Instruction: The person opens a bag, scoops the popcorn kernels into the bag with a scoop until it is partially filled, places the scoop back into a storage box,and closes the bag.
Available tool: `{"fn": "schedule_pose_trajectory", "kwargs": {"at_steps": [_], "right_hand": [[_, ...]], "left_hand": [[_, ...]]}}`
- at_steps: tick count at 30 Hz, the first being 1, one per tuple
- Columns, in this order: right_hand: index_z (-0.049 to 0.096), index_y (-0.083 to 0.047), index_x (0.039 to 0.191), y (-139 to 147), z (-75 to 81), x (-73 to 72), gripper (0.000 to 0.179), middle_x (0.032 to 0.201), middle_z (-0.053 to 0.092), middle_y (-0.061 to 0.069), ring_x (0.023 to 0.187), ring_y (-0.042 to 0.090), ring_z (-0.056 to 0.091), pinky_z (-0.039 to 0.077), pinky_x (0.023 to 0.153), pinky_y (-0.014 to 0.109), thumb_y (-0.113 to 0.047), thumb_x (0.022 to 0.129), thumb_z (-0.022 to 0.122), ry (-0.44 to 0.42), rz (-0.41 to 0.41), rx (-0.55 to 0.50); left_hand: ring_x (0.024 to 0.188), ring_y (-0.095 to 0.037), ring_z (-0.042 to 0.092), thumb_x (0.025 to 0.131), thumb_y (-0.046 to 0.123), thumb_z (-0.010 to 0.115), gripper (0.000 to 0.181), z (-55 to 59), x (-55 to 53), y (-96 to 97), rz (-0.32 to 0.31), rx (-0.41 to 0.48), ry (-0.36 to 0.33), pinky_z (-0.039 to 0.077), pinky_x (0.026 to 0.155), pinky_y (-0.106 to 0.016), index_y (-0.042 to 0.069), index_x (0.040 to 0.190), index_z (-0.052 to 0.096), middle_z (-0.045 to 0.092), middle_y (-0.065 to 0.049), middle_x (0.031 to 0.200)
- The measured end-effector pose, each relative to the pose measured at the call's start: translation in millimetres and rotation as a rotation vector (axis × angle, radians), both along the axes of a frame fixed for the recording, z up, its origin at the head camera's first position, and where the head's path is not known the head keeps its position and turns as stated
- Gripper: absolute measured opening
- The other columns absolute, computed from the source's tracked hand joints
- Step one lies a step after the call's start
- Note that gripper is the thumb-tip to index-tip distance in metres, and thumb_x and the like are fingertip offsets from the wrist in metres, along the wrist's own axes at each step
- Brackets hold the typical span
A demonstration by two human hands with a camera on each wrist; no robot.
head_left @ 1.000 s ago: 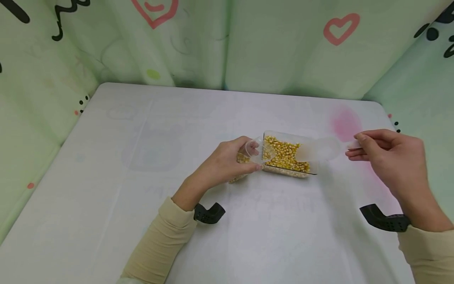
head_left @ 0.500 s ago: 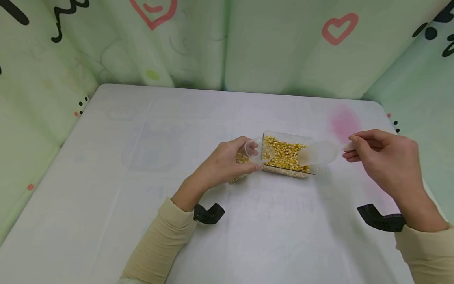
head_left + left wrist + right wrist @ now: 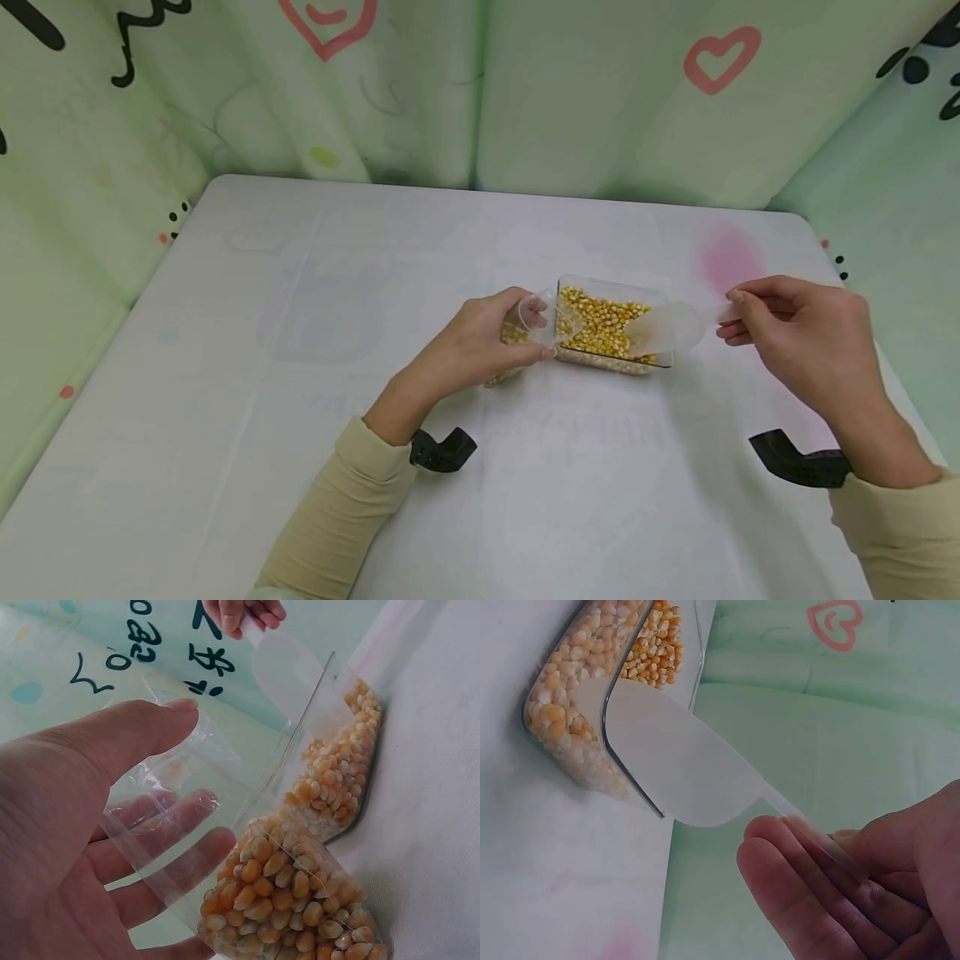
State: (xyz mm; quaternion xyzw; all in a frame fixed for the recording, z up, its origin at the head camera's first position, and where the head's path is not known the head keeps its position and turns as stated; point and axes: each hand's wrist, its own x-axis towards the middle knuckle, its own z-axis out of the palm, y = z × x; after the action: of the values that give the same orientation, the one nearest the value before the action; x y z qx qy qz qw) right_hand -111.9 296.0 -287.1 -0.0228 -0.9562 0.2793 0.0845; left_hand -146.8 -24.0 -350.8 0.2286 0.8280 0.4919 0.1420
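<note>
My left hand (image 3: 468,342) holds the mouth of a clear plastic bag (image 3: 542,321) with thumb and fingers spread around it. In the left wrist view, yellow corn kernels (image 3: 281,900) fill the bag's lower part. Right beside the bag, a clear rectangular container (image 3: 615,290) holds more corn kernels (image 3: 596,321). Between thumb and fingers, my right hand (image 3: 806,337) pinches the thin handle of a translucent white scoop (image 3: 682,754). The scoop's front end lies inside the container at its right end, against the kernels; its tip is partly hidden by them.
Both things stand on a white-covered table (image 3: 262,375) with a pink patch (image 3: 731,258) at the back right. A green printed curtain (image 3: 600,108) hangs behind the table and along its sides. Each wrist carries a black band (image 3: 442,451).
My right hand has moved a little to the left, and the scoop has gone further into the container. The left hand and the bag have stayed in place.
</note>
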Motion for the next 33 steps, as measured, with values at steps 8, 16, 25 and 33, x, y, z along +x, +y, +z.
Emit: {"fn": "schedule_pose_trajectory", "kwargs": {"at_steps": [8,16,25,33], "right_hand": [[0.068,-0.001,0.110,-2.9,-3.3,0.0,0.034,0.086,0.075,0.016,0.059,-0.009,0.064,0.044,0.061,0.002,-0.031,0.100,0.057,-0.055,0.019,0.005],[0.067,-0.001,0.112,-2.8,-4.8,-0.6,0.034,0.085,0.076,0.014,0.060,-0.006,0.067,0.045,0.061,0.003,-0.031,0.100,0.057,-0.083,0.015,-0.011],[0.066,0.000,0.113,-0.1,-9.2,-0.5,0.032,0.078,0.075,-0.004,0.062,-0.002,0.070,0.048,0.064,0.004,-0.029,0.100,0.057,-0.111,0.012,-0.078],[0.065,0.000,0.116,4.0,-13.6,-0.9,0.035,0.074,0.070,-0.022,0.065,0.001,0.072,0.050,0.066,0.006,-0.030,0.100,0.059,-0.156,0.008,-0.146]], "left_hand": [[0.112,-0.018,0.063,0.088,0.027,0.076,0.044,0.5,-0.2,0.0,-0.011,0.018,-0.002,0.050,0.094,-0.037,0.012,0.124,0.058,0.069,-0.004,0.116],[0.113,-0.016,0.063,0.087,0.026,0.077,0.045,0.6,0.0,0.0,-0.008,0.013,0.002,0.049,0.095,-0.036,0.012,0.125,0.058,0.069,-0.003,0.116],[0.114,-0.020,0.063,0.087,0.027,0.077,0.041,0.6,-0.1,-0.1,-0.011,0.018,0.005,0.049,0.094,-0.037,0.014,0.121,0.058,0.069,-0.004,0.116],[0.112,-0.020,0.064,0.087,0.027,0.077,0.041,0.3,-0.1,0.3,-0.014,0.020,0.005,0.049,0.094,-0.037,0.014,0.121,0.058,0.069,-0.004,0.116]]}}
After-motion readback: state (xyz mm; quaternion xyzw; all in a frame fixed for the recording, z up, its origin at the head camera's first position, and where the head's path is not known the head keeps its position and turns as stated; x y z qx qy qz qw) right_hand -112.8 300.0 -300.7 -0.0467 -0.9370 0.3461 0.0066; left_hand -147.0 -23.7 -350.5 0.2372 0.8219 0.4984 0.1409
